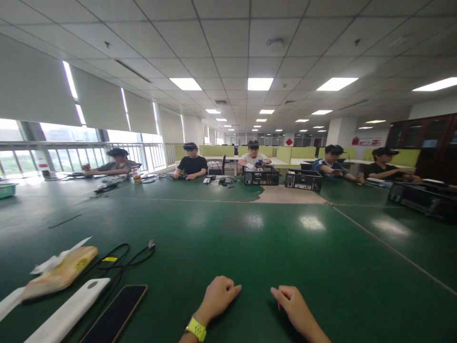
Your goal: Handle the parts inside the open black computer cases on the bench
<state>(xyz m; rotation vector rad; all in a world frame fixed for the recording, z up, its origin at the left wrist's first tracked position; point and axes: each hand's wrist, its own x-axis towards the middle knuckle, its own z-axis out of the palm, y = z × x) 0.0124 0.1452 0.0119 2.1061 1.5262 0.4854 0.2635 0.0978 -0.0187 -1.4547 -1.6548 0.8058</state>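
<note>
Green table, left hand, right hand resting loosely curled, open-plan office

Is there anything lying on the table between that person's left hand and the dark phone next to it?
Nothing visible. The left hand rests loosely curled on the green table, and only bare mat separates it from the phone. The black cable and white power bank lie beyond the phone.

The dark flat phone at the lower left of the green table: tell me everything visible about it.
The dark flat phone with a thin coppery rim lies face up on the green table mat, angled with its far end pointing up and right. Its glossy screen is black and unlit. A long white slab-shaped device lies alongside it on the left, and a black cable runs past its far end. Neither hand touches it.
</note>
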